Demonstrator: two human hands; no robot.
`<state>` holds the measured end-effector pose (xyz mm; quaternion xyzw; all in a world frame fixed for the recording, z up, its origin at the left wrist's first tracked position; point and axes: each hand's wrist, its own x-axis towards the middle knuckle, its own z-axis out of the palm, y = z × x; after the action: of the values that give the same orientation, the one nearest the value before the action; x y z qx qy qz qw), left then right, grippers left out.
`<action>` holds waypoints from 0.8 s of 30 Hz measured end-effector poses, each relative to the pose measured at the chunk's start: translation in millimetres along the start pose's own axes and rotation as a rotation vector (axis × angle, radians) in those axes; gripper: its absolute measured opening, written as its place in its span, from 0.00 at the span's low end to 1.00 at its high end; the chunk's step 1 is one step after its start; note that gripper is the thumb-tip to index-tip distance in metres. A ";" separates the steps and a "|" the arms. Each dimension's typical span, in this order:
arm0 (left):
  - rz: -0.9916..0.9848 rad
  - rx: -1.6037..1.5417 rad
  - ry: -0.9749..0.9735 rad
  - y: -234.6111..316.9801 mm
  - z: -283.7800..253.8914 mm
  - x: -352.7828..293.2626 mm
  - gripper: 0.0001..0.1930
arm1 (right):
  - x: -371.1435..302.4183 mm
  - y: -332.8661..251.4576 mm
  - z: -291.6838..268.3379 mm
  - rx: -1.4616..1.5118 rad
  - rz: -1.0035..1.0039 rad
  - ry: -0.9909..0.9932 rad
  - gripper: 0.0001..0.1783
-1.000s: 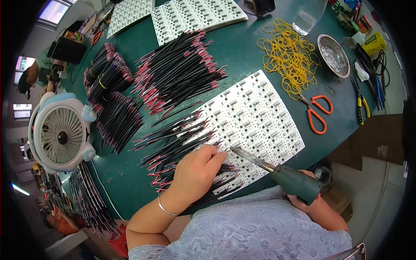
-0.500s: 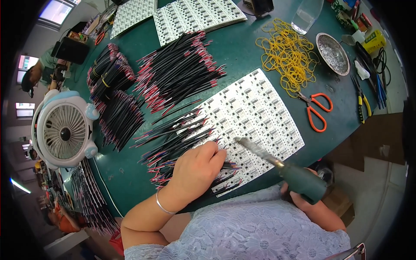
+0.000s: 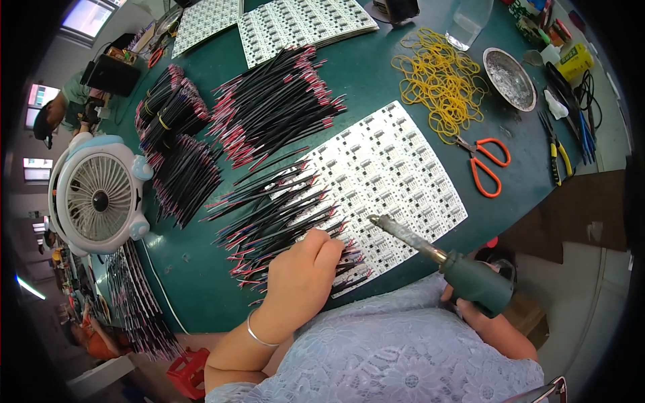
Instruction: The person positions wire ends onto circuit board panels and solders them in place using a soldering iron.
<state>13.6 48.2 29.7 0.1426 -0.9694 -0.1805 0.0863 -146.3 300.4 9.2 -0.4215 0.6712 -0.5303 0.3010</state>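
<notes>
My right hand (image 3: 463, 302) grips a soldering iron (image 3: 478, 285) by its dark green handle, its tip held over the white circuit board panel (image 3: 396, 154). Close by, my left hand (image 3: 302, 272) is closed over the panel's lower left part, among black wires (image 3: 282, 221) with red and blue ends. Its fingertips point down and away, so what they pinch is hidden. Rows of these wires stick out leftward from the panel's left edge.
Black wire piles (image 3: 275, 101) and banded bundles (image 3: 168, 114) lie behind, near a fan (image 3: 101, 198). Stacked panels (image 3: 302, 27) sit at the back. To the right are yellow rubber bands (image 3: 437, 87), orange-handled scissors (image 3: 490, 161), a metal bowl (image 3: 509, 79) and pliers (image 3: 557, 154).
My left hand has moved slightly down and toward me along the wires. The soldering iron has shifted a little to the right, and the whole view has tilted slightly.
</notes>
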 end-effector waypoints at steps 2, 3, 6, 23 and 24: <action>-0.003 -0.011 0.015 0.5 4.1 0.0 0.10 | 0.6 -0.8 -3.4 -0.055 0.004 -0.050 0.13; -0.013 0.005 0.006 0.2 5.5 0.1 0.10 | 0.0 2.2 -3.2 -0.182 -0.078 -0.057 0.13; 0.002 -0.011 0.015 -3.9 13.3 -0.7 0.10 | -0.3 3.8 -3.5 -0.222 -0.101 -0.085 0.15; 0.005 -0.126 -0.017 -2.5 18.8 4.6 0.12 | 2.9 6.8 8.6 -0.314 -0.069 -0.014 0.10; 0.000 -0.123 -0.018 -2.2 18.8 3.9 0.13 | 2.8 6.1 8.4 -0.325 -0.074 -0.018 0.10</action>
<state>6.4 51.1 12.1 0.1352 -0.9572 -0.2408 0.0861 -141.9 294.6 1.4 -0.4938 0.7294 -0.4216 0.2152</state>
